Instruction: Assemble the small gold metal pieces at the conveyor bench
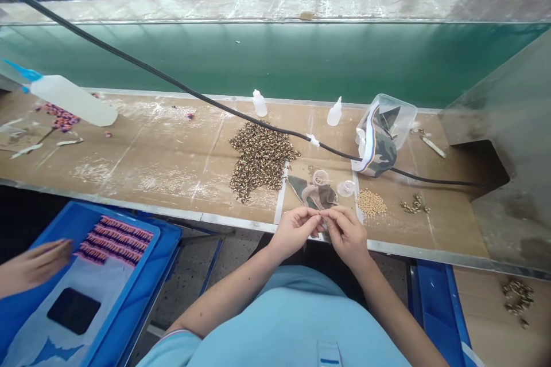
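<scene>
My left hand (297, 228) and my right hand (345, 232) meet at the table's front edge, fingertips pinched together. Whatever sits between them is too small to make out. Just beyond the fingers lies a camouflage cloth (316, 195). On and beside it stand a small clear round cup (321, 178) and another clear round dish (346, 188). To the right of my right hand is a patch of small tan beads (371, 202). A large heap of small brown-and-gold pieces (262, 157) spreads beyond my left hand, to the left.
A black cable (189, 90) crosses above the table. Two small white bottles (259, 104) stand at the back; a large bottle (75, 97) leans at left. A clear tub (402, 120) holds camouflage fabric. Another person's hand (38, 266) hovers over a blue tray (148, 246) with patterned pieces.
</scene>
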`<control>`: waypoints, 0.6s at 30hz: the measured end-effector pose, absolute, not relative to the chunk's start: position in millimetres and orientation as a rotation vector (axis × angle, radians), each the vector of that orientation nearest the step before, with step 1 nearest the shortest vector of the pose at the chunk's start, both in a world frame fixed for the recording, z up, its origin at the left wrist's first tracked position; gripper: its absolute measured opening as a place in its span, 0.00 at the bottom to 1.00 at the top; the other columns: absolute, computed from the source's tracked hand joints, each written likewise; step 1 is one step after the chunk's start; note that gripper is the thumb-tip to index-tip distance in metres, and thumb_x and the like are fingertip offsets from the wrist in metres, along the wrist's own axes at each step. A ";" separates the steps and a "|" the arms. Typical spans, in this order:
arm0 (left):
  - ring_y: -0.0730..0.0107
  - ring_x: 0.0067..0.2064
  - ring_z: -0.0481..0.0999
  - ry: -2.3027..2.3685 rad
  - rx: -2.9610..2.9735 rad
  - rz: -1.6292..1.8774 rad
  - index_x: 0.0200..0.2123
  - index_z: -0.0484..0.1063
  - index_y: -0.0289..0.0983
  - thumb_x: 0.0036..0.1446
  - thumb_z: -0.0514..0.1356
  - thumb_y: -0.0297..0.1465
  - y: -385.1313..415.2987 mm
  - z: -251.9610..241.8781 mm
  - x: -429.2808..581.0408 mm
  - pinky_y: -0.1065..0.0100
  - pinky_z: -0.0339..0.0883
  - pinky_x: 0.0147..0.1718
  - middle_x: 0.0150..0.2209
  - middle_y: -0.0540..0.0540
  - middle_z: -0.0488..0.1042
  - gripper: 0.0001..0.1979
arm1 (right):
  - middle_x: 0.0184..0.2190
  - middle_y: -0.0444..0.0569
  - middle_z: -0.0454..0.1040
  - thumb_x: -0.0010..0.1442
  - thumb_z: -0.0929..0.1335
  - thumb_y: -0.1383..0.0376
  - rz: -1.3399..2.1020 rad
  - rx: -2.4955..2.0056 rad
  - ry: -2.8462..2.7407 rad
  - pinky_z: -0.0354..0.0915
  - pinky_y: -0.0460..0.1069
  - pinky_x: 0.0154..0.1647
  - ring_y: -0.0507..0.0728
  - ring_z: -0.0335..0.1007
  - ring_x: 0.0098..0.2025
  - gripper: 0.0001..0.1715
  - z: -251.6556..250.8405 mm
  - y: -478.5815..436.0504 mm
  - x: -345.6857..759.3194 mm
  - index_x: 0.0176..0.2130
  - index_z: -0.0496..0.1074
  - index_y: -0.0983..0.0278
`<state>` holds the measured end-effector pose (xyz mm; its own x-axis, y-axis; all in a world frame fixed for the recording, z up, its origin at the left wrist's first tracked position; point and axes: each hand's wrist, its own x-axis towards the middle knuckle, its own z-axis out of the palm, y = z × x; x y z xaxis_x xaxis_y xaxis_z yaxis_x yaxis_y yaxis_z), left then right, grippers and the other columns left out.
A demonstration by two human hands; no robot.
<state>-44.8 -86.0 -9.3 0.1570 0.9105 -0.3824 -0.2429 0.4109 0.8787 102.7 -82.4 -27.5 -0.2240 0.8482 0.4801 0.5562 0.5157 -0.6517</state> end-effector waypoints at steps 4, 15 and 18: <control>0.74 0.24 0.71 1.114 0.765 0.963 0.28 0.75 0.33 0.46 0.66 0.41 -86.7 -12.2 -43.7 0.72 0.66 0.26 0.22 0.47 0.74 0.16 | 0.33 0.48 0.73 0.64 0.62 0.65 0.481 -1.182 -1.892 0.70 0.46 0.34 0.52 0.72 0.35 0.09 -26.1 -81.7 102.0 0.38 0.73 0.61; 0.75 0.24 0.70 1.119 0.798 0.941 0.28 0.73 0.32 0.47 0.64 0.42 -85.9 -11.1 -45.1 0.72 0.66 0.26 0.22 0.47 0.73 0.17 | 0.33 0.48 0.72 0.62 0.64 0.69 0.444 -1.095 -1.889 0.70 0.45 0.35 0.51 0.72 0.34 0.08 -23.3 -81.2 102.4 0.38 0.73 0.62; 0.76 0.24 0.70 1.118 0.786 0.946 0.28 0.73 0.32 0.47 0.64 0.41 -85.9 -10.7 -44.5 0.73 0.66 0.26 0.22 0.48 0.73 0.16 | 0.32 0.48 0.73 0.62 0.64 0.68 0.482 -1.108 -1.871 0.69 0.45 0.31 0.51 0.72 0.32 0.08 -21.7 -81.3 101.6 0.38 0.73 0.61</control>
<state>-44.5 -85.9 -10.7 0.1526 0.9140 -0.3759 -0.2193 0.4022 0.8889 101.6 -81.3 -21.7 -0.2117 0.8446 0.4918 0.5018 0.5257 -0.6869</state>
